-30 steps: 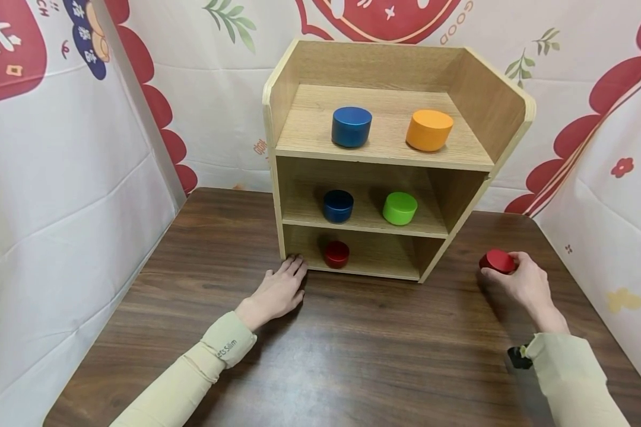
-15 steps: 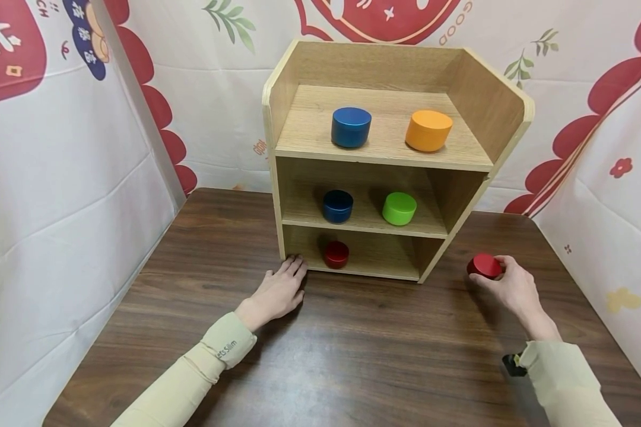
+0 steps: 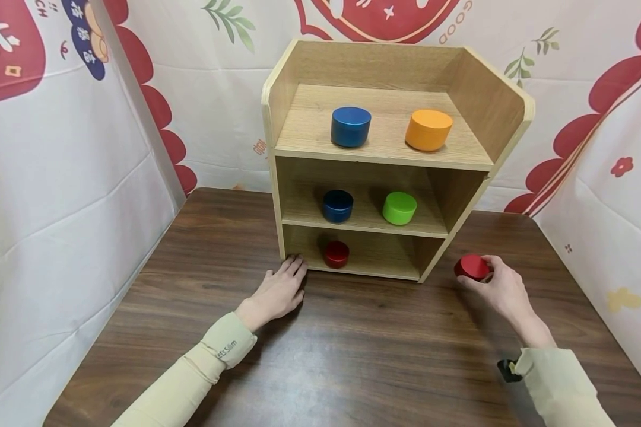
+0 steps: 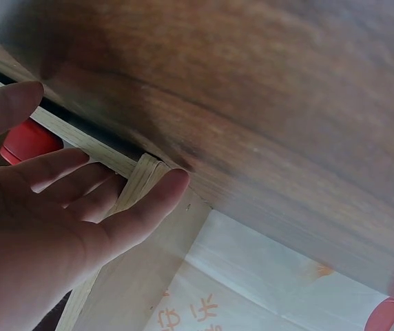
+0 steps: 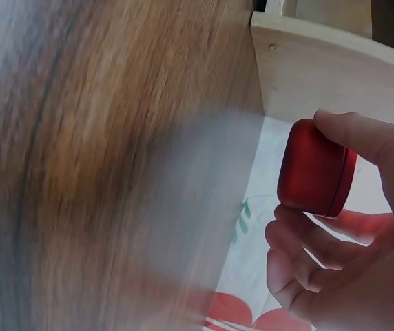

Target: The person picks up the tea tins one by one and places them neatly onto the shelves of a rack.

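My right hand (image 3: 504,290) pinches a round red tin (image 3: 472,268) between thumb and fingers, to the right of the wooden shelf unit (image 3: 360,160). In the right wrist view the red tin (image 5: 314,169) shows its side and lid seam, held just off the table. My left hand (image 3: 278,290) rests with fingers extended at the shelf's lower left front corner; in the left wrist view its fingers (image 4: 142,210) lie against the wooden edge. A second red tin (image 3: 336,254) stands on the bottom shelf, close to the left hand.
On the top shelf are a blue tin (image 3: 351,127) and an orange tin (image 3: 429,130). The middle shelf bears a dark blue tin (image 3: 338,206) and a green tin (image 3: 399,208). The dark wooden table (image 3: 352,356) is bordered by printed white cloth (image 3: 85,178).
My right hand has moved left with the red tin, closer to the shelf's right side. The left hand has stayed at the lower left corner.
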